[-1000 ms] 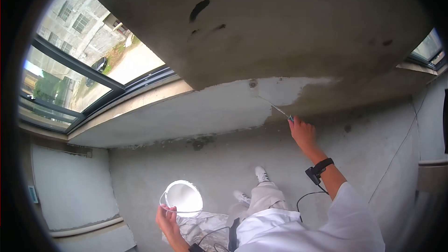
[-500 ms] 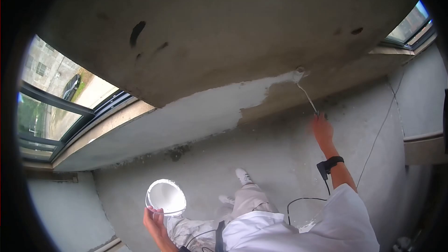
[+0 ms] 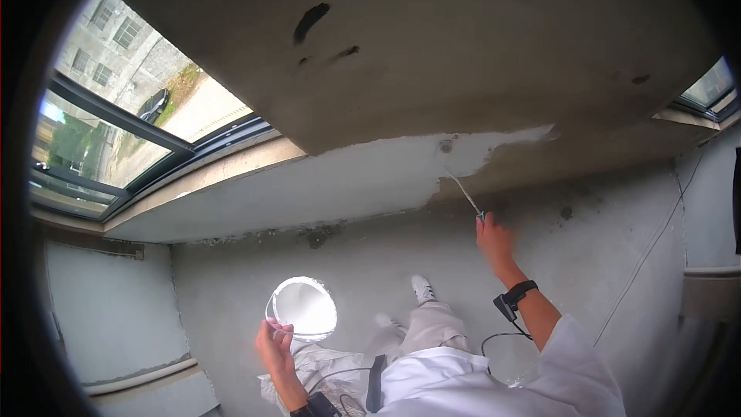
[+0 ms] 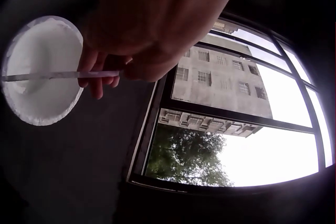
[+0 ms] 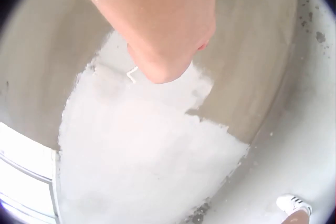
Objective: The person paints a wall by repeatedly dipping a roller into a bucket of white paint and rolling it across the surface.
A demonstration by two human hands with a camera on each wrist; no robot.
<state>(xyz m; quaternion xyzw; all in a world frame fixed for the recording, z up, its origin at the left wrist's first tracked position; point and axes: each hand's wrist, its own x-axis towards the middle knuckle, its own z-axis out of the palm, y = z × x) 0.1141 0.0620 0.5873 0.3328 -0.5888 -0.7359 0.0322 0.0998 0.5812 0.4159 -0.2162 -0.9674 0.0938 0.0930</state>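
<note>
My right hand [image 3: 496, 243] grips the handle of a paint roller, whose thin metal rod [image 3: 466, 191] reaches up to the wall. In the right wrist view the bent rod shows beside the hand, and the white roller sleeve [image 5: 108, 74] blends into the fresh white paint [image 5: 142, 145]. The left hand [image 3: 276, 351] holds a white bucket [image 3: 305, 281] by its bail handle [image 4: 58, 76], fingers curled round it. White paint coats the bucket's inside. The bucket hangs low, left of the legs.
Bare grey-brown wall [image 3: 432, 54] with dark smudges rises above the painted band. Windows stand at left [image 3: 116, 139] and far right [image 3: 710, 93]. A crumpled sheet [image 3: 328, 363] lies under the bucket on the grey floor [image 3: 386, 251]. Cables run from both wrist cameras.
The roller swept right along the wall, then back left over the painted part. White paint now reaches a little farther right along its upper edge. The left hand keeps holding the bucket.
</note>
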